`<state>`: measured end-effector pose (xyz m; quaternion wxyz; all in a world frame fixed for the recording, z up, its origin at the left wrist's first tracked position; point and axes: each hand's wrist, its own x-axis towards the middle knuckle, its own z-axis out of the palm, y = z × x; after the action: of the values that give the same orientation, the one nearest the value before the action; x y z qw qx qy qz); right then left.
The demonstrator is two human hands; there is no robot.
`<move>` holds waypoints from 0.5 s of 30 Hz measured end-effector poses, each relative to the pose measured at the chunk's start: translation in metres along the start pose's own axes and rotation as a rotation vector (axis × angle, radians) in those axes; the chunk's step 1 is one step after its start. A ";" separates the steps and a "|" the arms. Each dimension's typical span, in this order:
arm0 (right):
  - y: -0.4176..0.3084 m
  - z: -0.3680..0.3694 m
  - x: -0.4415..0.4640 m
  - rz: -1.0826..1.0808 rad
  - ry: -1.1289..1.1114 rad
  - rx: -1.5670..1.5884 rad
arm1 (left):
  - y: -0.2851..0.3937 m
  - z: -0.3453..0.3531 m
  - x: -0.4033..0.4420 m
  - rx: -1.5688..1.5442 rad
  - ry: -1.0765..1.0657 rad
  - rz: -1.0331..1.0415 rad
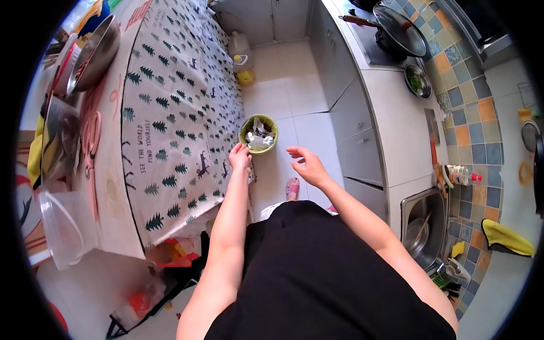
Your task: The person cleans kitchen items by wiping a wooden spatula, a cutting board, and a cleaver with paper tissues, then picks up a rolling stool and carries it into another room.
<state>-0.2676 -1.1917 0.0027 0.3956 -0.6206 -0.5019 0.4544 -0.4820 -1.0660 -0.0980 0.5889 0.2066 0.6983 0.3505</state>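
Note:
My left hand (pixel 240 157) is just below and left of a green trash bin (pixel 262 151) on the floor. Its fingers are pressed together, and anything between them is too small to make out. White crumpled waste (pixel 259 137) lies inside the bin. To the right, my right hand (pixel 305 163) hangs over the floor tiles with thumb and fingers apart, holding nothing. A pink slipper (pixel 292 187) shows on the floor below the hands.
A table with a tree-patterned cloth (pixel 170 119) runs along the left, bearing red scissors (pixel 90 147) and a metal bowl (pixel 95 54). Along the right are a counter (pixel 391 124), a lidded pan (pixel 399 31) and a sink (pixel 422 198). A yellow-liquid jug (pixel 245 73) stands beyond the bin.

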 end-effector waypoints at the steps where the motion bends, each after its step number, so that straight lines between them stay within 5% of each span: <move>1: 0.004 -0.003 -0.002 0.029 0.020 0.005 | 0.000 0.002 0.004 -0.008 -0.018 -0.028; 8: 0.019 -0.031 -0.026 0.171 0.102 0.049 | -0.031 0.029 -0.023 0.130 -0.259 -0.139; 15: 0.027 -0.077 -0.069 0.180 0.300 0.098 | -0.043 0.110 -0.125 0.323 -0.736 -0.186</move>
<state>-0.1923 -1.2666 0.0096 0.4538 -0.7038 -0.3569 0.4140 -0.3423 -1.1559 -0.0514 0.7886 0.3439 0.5026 0.0842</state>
